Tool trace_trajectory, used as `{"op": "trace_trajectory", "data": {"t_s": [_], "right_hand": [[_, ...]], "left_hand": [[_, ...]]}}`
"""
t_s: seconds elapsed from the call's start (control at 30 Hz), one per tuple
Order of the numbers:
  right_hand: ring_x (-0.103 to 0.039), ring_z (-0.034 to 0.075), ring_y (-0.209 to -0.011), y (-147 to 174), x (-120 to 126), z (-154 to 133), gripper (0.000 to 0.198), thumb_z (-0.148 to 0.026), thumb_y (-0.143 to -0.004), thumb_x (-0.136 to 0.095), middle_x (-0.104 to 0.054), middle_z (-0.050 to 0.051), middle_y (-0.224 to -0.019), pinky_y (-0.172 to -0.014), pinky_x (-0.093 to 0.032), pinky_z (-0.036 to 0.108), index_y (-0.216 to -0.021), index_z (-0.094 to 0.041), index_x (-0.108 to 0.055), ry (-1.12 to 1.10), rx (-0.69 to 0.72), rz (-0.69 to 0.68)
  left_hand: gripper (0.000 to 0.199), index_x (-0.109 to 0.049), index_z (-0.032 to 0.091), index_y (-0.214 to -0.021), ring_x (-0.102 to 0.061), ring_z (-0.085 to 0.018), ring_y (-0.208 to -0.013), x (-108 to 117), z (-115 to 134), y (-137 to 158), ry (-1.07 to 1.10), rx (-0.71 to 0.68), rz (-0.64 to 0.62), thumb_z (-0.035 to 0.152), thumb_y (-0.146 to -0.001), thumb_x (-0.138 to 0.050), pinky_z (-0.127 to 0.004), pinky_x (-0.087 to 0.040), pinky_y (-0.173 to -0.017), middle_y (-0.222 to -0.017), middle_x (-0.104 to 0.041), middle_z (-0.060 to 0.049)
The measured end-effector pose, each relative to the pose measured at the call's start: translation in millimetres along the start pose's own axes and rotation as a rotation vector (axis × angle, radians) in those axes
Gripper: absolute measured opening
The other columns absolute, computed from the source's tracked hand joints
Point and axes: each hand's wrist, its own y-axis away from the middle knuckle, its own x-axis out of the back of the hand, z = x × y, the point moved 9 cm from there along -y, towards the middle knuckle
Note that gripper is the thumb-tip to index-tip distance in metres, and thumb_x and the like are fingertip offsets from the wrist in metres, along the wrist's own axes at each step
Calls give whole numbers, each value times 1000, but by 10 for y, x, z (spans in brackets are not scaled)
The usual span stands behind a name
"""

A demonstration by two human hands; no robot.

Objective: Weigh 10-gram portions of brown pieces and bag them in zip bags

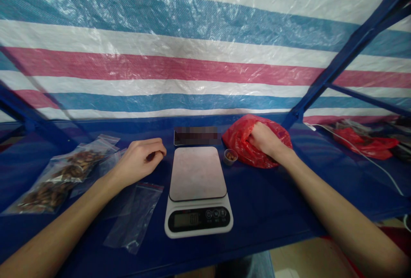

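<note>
My right hand (263, 138) reaches into a red plastic bag (239, 134); its fingers are hidden inside. Beside the bag stands a small clear cup (230, 157) with brown pieces in it. My left hand (141, 157) rests on the blue surface left of the scale, its fingers curled; whether anything is in them is hidden. In the middle sits a white digital kitchen scale (198, 175), its plate bare. Near my left forearm lie an empty clear zip bag (136, 214) and several zip bags filled with brown dried pieces (48, 192).
A dark flat device with a blurred face (195, 136) stands behind the scale. Blue metal posts (324, 75) rise at both sides before a striped plastic sheet (180, 68). A white cable (369, 154) and another red bag (366, 143) lie at the right.
</note>
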Motion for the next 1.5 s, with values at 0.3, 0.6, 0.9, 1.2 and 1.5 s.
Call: {"op": "trace_trajectory", "data": {"t_s": [0.3,0.6,0.9,1.2,1.5], "right_hand": [[-75,27,-86,-25,156,84,16,-5,-81,-63,-81,14,-91,-78,-52,30,-79,-17,-74,10,-34,69],[-64,19,-63,137,564,157,2,-21,-84,-68,-74,3,-76,-64,-47,29,-84,-20,-70,-225,-4,230],[-65,21,-61,180,642,145,21,-41,-89,-68,-75,6,-77,-62,-50,34,-87,-21,-73,-364,4,220],[-58,18,-61,352,935,299,28,-51,-86,-77,-68,2,-75,-54,-45,31,-96,-25,-77,-547,-137,322],[-60,15,-63,283,710,-406,21,-41,-88,-78,-74,3,-79,-55,-46,27,-95,-21,-79,-750,54,134]], "left_hand": [[28,-70,18,-78,-60,-11,-62,12,7,-6,-12,4,4,10,-94,-47,-24,-42,-60,-76,-67,0],[28,-70,18,-79,-61,-11,-63,8,-10,1,-6,21,-1,10,-93,-47,-23,-40,-56,-77,-68,0],[27,-70,18,-78,-61,-11,-63,12,-9,-4,-13,23,-2,10,-93,-48,-23,-42,-59,-76,-68,0],[27,-69,18,-78,-61,-11,-62,5,-33,-1,-1,34,-2,10,-92,-48,-23,-41,-57,-77,-68,0],[27,-69,19,-78,-62,-11,-63,-18,-27,-16,-36,10,-14,11,-93,-47,-23,-43,-61,-76,-68,0]]}}
